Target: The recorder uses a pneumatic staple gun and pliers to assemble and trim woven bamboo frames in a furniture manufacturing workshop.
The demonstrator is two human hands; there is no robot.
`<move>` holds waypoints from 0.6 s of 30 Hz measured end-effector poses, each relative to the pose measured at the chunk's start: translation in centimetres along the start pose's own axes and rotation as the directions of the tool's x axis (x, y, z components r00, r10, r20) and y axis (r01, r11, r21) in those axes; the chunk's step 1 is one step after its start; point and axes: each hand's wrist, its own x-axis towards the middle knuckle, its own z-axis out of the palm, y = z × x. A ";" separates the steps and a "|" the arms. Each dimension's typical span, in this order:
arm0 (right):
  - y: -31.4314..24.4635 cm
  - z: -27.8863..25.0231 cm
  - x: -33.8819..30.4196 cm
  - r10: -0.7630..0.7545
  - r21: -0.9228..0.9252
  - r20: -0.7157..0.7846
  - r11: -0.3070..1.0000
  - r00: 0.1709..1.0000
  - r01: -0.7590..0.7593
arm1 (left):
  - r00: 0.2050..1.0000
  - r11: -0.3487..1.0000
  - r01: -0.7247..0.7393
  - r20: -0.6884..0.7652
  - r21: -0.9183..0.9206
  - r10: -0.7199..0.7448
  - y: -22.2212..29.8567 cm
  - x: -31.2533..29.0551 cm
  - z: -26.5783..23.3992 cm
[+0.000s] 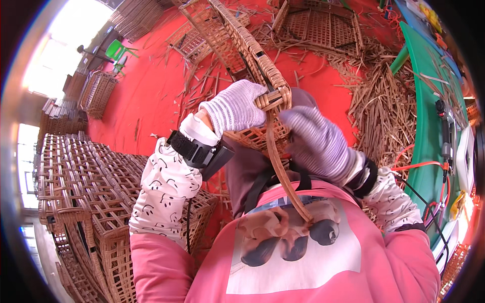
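My left hand (235, 106), in a striped white-and-purple knitted glove, is closed on the corner of a brown woven basket frame (268, 65). The frame's wrapped rim runs up and away from me. From that corner a long flat brown weaving strip (277, 156) hangs in a curve, its lower end over the front of my pink top. My right hand (321, 141), gloved alike, is just right of the strip and below the corner. Motion smears its fingers, so I cannot make out whether they touch the strip.
Stacked woven baskets (96, 202) stand close on my left. Loose strips (386, 111) lie heaped on the red floor at the right, beside a green table (429, 146) with a power tool (445, 126) and cables. Another woven piece (318, 30) lies ahead; a green chair (117, 50) stands far left.
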 end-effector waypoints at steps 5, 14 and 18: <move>-3.9 -1.1 2.4 -0.391 -0.028 0.379 0.901 0.839 0.432 | 1.000 1.000 -0.005 -0.008 -0.005 0.005 0.1 -0.4 -0.1; -1.0 0.1 1.7 -0.333 -0.129 0.250 0.919 0.909 0.373 | 0.999 0.993 0.000 0.044 -0.118 0.005 0.3 0.0 -0.2; -2.8 0.6 2.1 -0.450 -0.002 0.456 0.862 0.768 0.506 | 1.000 1.000 -0.018 -0.013 -0.011 0.018 -0.2 -0.4 -0.1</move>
